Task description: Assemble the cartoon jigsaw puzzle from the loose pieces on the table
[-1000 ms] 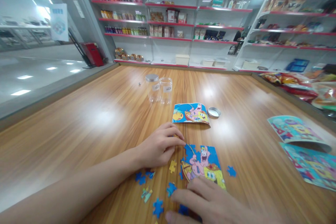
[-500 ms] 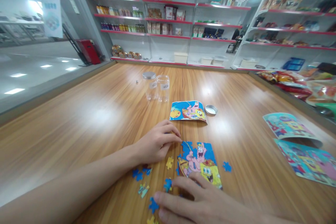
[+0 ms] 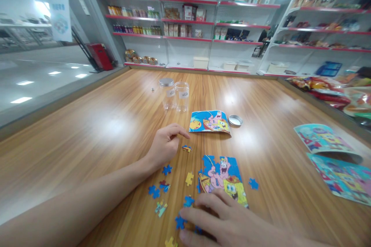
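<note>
My left hand (image 3: 166,144) is raised over the table left of the picture card (image 3: 210,120). Its index finger stretches toward the card's lower left corner, the other fingers curl, and nothing shows in it. A small red-and-blue puzzle piece (image 3: 187,148) lies below that fingertip. The partly joined cartoon puzzle (image 3: 223,173) lies in front of me. My right hand (image 3: 216,218) spreads across its lower edge, fingers apart, with a fingertip at a blue puzzle piece (image 3: 180,222). Loose pieces lie to the left, including a yellow puzzle piece (image 3: 189,178); another blue puzzle piece (image 3: 253,183) is at the right.
Two clear jars (image 3: 182,97), one lidded, stand farther back. A loose metal lid (image 3: 235,120) rests beside the card. Two more picture sheets (image 3: 343,177) lie at the right. Snack bags (image 3: 321,92) sit beyond the table's right edge, and stocked shelves (image 3: 188,38) rise behind.
My left hand has moved left and away from the puzzle, its index finger now reaching toward the card. Pieces it covered are visible. My right hand and the blue piece under it have shifted slightly right.
</note>
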Motion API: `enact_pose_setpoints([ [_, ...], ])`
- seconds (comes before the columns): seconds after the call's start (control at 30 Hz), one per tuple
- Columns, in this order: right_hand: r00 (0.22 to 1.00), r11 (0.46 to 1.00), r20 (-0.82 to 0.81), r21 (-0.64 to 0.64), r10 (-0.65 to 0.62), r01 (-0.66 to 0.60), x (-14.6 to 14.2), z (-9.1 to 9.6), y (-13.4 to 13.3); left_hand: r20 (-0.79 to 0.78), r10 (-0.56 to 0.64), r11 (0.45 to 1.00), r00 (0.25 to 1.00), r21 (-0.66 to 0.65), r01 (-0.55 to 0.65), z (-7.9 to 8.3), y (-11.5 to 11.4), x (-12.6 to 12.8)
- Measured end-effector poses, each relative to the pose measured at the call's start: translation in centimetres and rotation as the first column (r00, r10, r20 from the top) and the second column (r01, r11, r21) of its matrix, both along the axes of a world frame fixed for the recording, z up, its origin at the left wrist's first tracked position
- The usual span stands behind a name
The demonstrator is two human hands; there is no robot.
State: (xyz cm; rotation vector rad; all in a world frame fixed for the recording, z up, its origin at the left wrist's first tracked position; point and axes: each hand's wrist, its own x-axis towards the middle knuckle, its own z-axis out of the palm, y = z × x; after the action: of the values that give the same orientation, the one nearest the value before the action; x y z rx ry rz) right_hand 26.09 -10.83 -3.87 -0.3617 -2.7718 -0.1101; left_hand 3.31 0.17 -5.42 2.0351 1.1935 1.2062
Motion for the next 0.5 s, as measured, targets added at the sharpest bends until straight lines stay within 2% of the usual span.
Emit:
enact_pose_setpoints([
  [0.13,0.999,1.000,-0.049,-0.022,0.000,-0.002,0.0,-0.2,-0.2,-0.047,0.033,0.999,0.998,-0.015,-0.034,-0.2,0.2,-0.2],
  [0.2,0.995,0.998,-0.095,-0.068,-0.019,0.013,0.5,0.1,-0.1,-0.093,-0.001,1.000,0.996,-0.031,-0.002,0.0,0.2,-0.2],
  [0.27,0.983,0.984,-0.155,-0.160,-0.101,0.076,1.5,0.5,0.5,-0.139,-0.069,0.997,0.988,-0.052,0.063,0.3,0.1,-0.1],
  [0.37,0.925,0.917,-0.195,-0.306,-0.325,0.257,3.4,0.9,2.1,-0.227,-0.179,0.983,0.957,-0.067,0.168,0.9,0.1,-0.1],
  [0.43,0.875,0.845,-0.130,-0.359,-0.466,0.397,4.5,0.8,3.4,-0.303,-0.218,0.976,0.928,-0.056,0.210,1.1,0.1,-0.2],
  [0.5,0.845,0.786,-0.073,-0.417,-0.530,0.456,5.3,0.5,4.5,-0.360,-0.227,0.972,0.905,-0.036,0.230,1.1,0.0,-0.3],
])
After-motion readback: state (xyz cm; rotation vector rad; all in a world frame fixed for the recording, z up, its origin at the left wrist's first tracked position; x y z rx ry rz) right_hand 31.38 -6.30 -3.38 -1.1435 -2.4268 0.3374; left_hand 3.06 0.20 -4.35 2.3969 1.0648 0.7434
